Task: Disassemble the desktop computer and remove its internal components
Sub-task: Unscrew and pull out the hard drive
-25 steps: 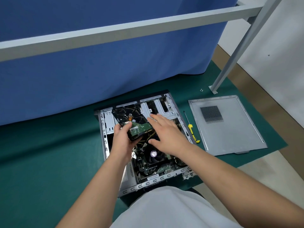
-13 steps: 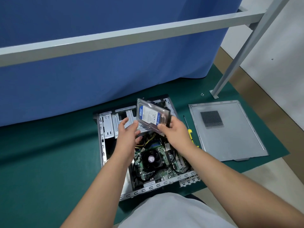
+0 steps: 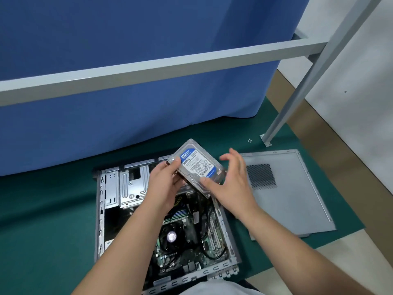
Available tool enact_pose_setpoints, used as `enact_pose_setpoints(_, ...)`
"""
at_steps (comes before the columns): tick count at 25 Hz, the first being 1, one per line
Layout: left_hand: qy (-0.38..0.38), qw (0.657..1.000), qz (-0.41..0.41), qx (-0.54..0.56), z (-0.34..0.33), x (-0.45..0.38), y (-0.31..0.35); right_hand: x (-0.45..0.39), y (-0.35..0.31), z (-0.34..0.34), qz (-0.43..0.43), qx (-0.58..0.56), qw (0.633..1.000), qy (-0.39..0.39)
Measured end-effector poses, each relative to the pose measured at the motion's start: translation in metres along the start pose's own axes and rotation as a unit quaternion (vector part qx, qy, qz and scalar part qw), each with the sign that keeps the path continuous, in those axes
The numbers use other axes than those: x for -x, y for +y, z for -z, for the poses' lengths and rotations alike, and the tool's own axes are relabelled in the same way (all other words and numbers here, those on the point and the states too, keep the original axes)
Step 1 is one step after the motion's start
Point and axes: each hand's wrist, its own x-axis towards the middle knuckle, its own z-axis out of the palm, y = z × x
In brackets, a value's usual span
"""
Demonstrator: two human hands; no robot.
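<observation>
Above the case [image 3: 100, 209], the hard drive [image 3: 196, 167] has risen, right hand [image 3: 229, 184] loosening.

hard drive [image 3: 196, 168]: silver, blue-and-white label | mat [image 3: 46, 226]: dark green | curtain [image 3: 131, 35]: blue | side panel [image 3: 289, 194]: grey, dark perforated grille | motherboard [image 3: 182, 250]: apparently green

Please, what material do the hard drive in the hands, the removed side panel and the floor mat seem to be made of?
Hard drive: bare silvery metal body, probably cast, with a glossy white and blue paper label.
Side panel: thin sheet metal, matte grey, with folded edges and a punched vent grid.
Floor mat: dark green, matte, smooth; perhaps rubber or vinyl, I cannot tell which.
</observation>
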Motion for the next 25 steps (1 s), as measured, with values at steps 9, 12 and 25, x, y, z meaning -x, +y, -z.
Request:
enact_pose_setpoints(9,-0.041,0.990,0.020,-0.134,-0.095,-0.047,-0.011,-0.089,0.039,0.049,-0.054,0.153,0.973,-0.166)
enact_pose_setpoints(12,-0.011,0.915,-0.088,-0.395,-0.104,-0.085,-0.011,-0.119,0.068,0.068,-0.097,0.118,0.973,-0.173)
enact_pose_setpoints(25,0.058,0.548,-0.177,-0.816,-0.065,-0.178,-0.030,-0.300,0.142,0.045,-0.187,0.242,0.934,-0.185)
